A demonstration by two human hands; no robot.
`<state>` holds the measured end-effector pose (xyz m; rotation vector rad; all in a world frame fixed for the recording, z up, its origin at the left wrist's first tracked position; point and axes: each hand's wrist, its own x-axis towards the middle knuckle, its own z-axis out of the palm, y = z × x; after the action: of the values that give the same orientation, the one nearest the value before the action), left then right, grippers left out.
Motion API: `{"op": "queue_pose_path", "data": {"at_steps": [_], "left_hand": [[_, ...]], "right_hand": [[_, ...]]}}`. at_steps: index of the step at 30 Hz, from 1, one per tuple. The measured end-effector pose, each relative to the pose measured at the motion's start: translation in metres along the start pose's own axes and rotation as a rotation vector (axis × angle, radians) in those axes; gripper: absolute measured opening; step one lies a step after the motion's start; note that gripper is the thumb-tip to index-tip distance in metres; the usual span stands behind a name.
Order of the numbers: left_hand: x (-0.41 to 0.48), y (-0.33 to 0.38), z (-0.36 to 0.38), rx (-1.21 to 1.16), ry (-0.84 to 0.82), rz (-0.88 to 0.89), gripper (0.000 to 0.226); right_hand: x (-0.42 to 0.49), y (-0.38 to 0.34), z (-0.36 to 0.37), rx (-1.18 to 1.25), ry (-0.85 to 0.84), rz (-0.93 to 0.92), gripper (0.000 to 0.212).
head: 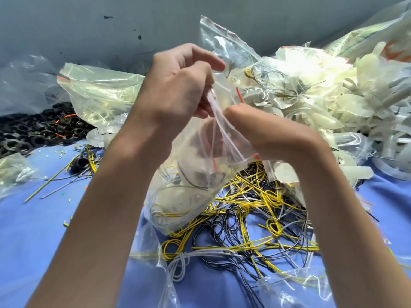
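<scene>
The bag [200, 152], with wires [175, 214] already put in, is held up over the near pile [244, 218], its top pinched by the left hand [178, 85] and right hand [273, 134]; zipping shut seems left.

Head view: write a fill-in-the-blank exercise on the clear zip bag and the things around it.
The left hand and the right hand both pinch the mouth of the clear plastic zip bag, marked with a thin ____ line.
The tangle of thin looped wires below it is black, grey and ____.
The pile of black plastic rings lies to the hands' ____.
Everything rests on a ____ fabric sheet.
Missing words: red; yellow; left; blue.
</scene>
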<state>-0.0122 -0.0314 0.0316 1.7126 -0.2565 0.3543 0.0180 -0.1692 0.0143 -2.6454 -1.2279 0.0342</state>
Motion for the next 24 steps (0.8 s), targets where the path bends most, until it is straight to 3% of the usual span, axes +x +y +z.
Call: {"op": "queue_pose_path", "data": {"at_steps": [3, 6, 10, 13, 17, 21, 24], "left_hand": [[0.001, 0.001, -0.003, -0.040, 0.029, -0.003, 0.029], [-0.002, 0.003, 0.004, -0.077, 0.018, 0.014, 0.029], [-0.004, 0.000, 0.012, -0.038, 0.020, 0.003, 0.030], [0.001, 0.000, 0.006, -0.086, 0.058, -0.024, 0.030], [0.003, -0.003, 0.001, -0.108, 0.106, -0.027, 0.030], [0.005, -0.008, 0.002, -0.154, 0.144, -0.054, 0.029], [0.007, -0.012, 0.003, -0.201, 0.149, -0.068, 0.028]], "right_hand": [[-0.002, -0.008, -0.003, 0.145, 0.069, 0.009, 0.017], [0.001, -0.017, 0.009, 0.119, -0.072, 0.073, 0.016], [0.013, -0.023, 0.023, 0.167, -0.157, 0.011, 0.009], [0.010, -0.013, 0.019, 0.286, -0.109, 0.035, 0.014], [-0.002, -0.004, 0.004, 0.438, 0.111, 0.022, 0.013], [-0.012, 0.007, -0.006, 0.642, 0.286, 0.071, 0.047], [-0.019, 0.009, -0.010, 0.527, 0.146, 0.093, 0.063]]}}
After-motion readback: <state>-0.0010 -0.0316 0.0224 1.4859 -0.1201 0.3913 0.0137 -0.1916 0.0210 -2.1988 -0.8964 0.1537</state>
